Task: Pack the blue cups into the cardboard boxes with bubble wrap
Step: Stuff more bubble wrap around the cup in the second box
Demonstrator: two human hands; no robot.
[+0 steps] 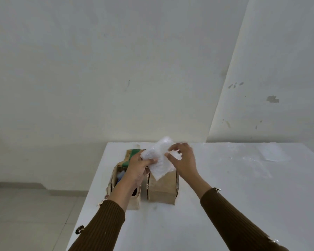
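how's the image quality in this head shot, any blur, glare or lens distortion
Head view: light is soft and flat, shadows faint, no hard glare; the right hand looks slightly motion-blurred at its fingertips by the crumpled white bubble wrap; the wide lens slants the wall corner and splays the white table edges; clear plastic sheets at far right nearly vanish against it.

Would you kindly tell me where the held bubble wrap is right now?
Head view, centre: the bubble wrap is gripped between the left hand and right hand, just above the right cardboard box on the white table.
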